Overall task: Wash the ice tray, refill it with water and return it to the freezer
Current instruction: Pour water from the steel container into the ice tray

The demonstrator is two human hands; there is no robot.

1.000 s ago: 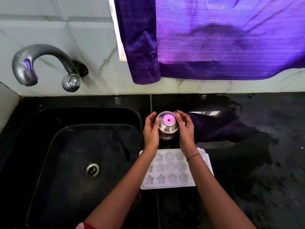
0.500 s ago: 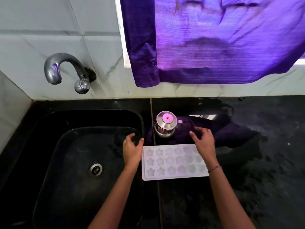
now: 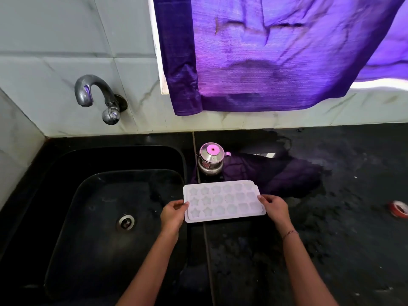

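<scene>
2 bare hands grip the short ends of a white rectangular plastic ice tray with star and rounded moulds in 3 rows of 6. the left hand pinches the left end, thumb on the top rim and fingers curled beneath, and the right hand, a thin bracelet on its wrist, pinches the right end the same way. the tray sits level, its left end over the edge of the black moulded sink and the rest over the black stone counter. whether it rests there or is lifted clear i cannot tell, nor whether the cells hold water. a 2nd edge shows under its rim, perhaps a base tray. just behind it stands a small lidded steel pot with a pink knob, beside a dark purple patch that may be cloth or a reflection in wet stone. farther left, a curved grey metal tap juts from the tiled wall above the sink, with no water visibly running. a purple curtain hangs above. my reading is that the step in hand is taking up the tray, most likely to bring it left into the sink for washing. the next move calls for an even 2-handed lift that keeps the tray flat, then 1 hand freed to open the tap.
</scene>
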